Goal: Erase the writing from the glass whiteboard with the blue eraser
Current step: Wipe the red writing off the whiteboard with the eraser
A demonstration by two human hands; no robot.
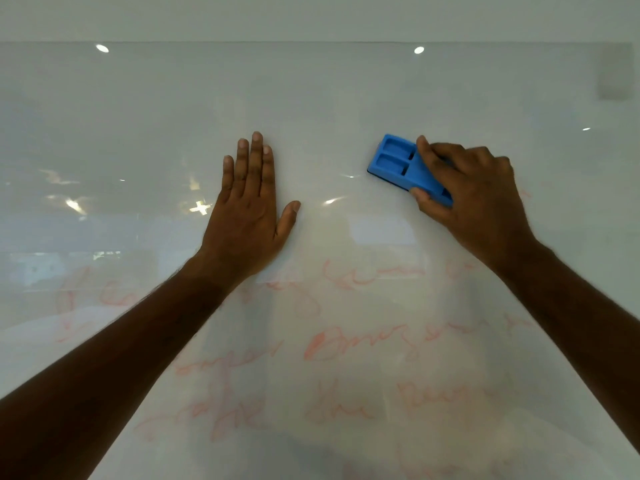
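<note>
1. We hold the blue eraser in our right hand, thumb on its near edge and fingers curled over the far edge, its pad flat against the glass whiteboard.
2. The eraser's long axis runs diagonally, its free end pointing up and away to the left of the grip.
3. The red writing lies below the grip and toward us, in several faint, smeared lines; this is the relation the next stroke turns on, and our right hand is the one equipped for it.
4. Our left hand lies flat on the glass, fingers straight, well left of the eraser, grasping nothing.
5. The glass around the grip looks clean and reflects ceiling lights.
</note>
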